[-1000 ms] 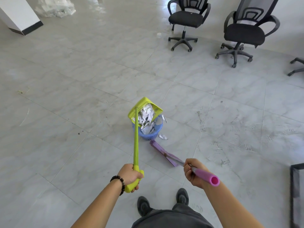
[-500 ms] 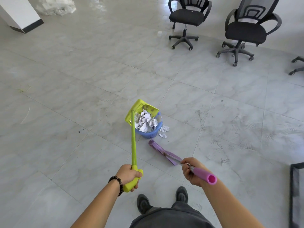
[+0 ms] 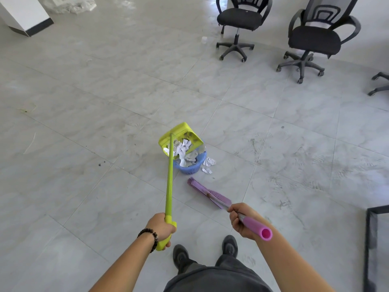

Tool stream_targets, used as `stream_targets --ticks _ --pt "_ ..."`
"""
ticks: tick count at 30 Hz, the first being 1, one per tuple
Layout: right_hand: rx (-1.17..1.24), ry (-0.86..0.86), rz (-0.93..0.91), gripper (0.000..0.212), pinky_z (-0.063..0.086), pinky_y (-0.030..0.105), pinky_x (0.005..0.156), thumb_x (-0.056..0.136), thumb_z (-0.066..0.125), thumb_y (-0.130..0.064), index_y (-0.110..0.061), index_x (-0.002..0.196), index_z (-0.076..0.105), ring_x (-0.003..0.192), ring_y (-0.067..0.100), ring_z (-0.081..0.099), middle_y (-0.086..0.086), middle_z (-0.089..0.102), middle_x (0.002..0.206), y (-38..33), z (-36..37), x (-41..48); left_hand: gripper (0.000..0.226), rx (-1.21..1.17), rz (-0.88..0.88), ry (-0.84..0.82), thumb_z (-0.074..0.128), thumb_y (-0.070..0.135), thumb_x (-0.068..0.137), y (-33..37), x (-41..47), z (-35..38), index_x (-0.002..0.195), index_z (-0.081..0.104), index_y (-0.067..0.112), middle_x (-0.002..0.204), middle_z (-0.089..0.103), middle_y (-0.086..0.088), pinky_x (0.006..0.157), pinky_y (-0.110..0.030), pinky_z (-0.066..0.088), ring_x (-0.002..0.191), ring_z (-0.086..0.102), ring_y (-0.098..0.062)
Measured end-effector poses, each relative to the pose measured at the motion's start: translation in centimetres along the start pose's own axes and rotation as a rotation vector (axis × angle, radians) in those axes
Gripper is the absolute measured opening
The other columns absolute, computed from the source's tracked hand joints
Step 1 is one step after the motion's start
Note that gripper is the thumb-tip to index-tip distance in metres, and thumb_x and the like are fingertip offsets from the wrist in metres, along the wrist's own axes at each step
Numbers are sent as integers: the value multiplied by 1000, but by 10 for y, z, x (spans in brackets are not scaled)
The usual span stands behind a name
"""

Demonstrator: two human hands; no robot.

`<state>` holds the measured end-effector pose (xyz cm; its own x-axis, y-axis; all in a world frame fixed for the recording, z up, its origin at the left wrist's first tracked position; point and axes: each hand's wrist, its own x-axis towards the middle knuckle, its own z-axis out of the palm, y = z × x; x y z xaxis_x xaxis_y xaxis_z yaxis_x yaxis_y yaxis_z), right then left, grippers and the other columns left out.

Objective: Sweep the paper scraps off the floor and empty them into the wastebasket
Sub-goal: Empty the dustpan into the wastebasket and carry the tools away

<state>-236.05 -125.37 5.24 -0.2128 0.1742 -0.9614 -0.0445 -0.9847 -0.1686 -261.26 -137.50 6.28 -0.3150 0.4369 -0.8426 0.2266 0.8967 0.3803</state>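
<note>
Tiled floor point(image 3: 105, 91): left hand point(image 3: 161, 228) gripped dustpan point(image 3: 181, 131), tilted over wastebasket point(image 3: 189, 168); right hand point(image 3: 240, 220) gripped broom point(image 3: 210, 193); two scraps point(image 3: 208, 161), apparently paper, lay beside it.

Bright plastics on my grey feed

I see a lime-green dustpan point(image 3: 182, 131), a blue wastebasket point(image 3: 189, 168) with a lattice pattern, white paper scraps point(image 3: 182, 149) marked with grey print, a broom point(image 3: 210, 196) with purple bristles and a pink grip, a pale grey marbled floor point(image 3: 94, 81), black chairs point(image 3: 240, 17) and a dark beaded bracelet point(image 3: 149, 235).
</note>
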Motion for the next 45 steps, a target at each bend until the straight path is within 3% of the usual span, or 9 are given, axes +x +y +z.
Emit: stream_targets --ticks 11,18,24,31,37,45 --pt "2 -25 0 5 42 18 31 89 53 -5 -5 94 52 33 10 44 3 47 52 7 -9 1 8 242 67 83 47 17 89 -17 -3 0 95 51 16 88 61 -9 40 -26 46 46 62 -24" --pt "-8 -19 100 5 48 21 35 91 47 2 -2 94 49 38 15 52 11 53 62 12 -2 6 17 32 31 0 61 6 82 -17 -8 13 98 59 4 70 59 -14 43 -28 45 44 59 -29" --pt "-8 -3 148 14 34 15 27 92 43 -1 -6 79 46 27 9 38 5 46 61 19 -13 16 16 17 80 100 60 11 84 -33 -16 20 100 60 9 71 62 -11 40 -29 47 43 62 -27" --pt "-100 22 72 6 35 15 27 93 54 -4 -5 90 49 29 7 39 1 43 57 18 -8 7 16 -45 50 47 62 7 84 -31 -11 17 100 60 7 72 61 -14 41 -29 46 44 61 -28" --pt "-116 25 57 5 38 17 28 92 56 -6 -4 94 52 31 8 43 2 46 57 12 -17 12 18 -163 122 35 67 9 86 -36 -18 25 101 59 11 74 63 -17 40 -29 47 46 61 -30" --pt "-156 29 28 15 40 17 29 90 56 -3 -1 105 56 33 8 44 4 47 55 0 -3 10 16 -415 199 57 69 6 86 -13 -30 0 98 64 -3 65 58 -16 41 -28 43 47 57 -30"
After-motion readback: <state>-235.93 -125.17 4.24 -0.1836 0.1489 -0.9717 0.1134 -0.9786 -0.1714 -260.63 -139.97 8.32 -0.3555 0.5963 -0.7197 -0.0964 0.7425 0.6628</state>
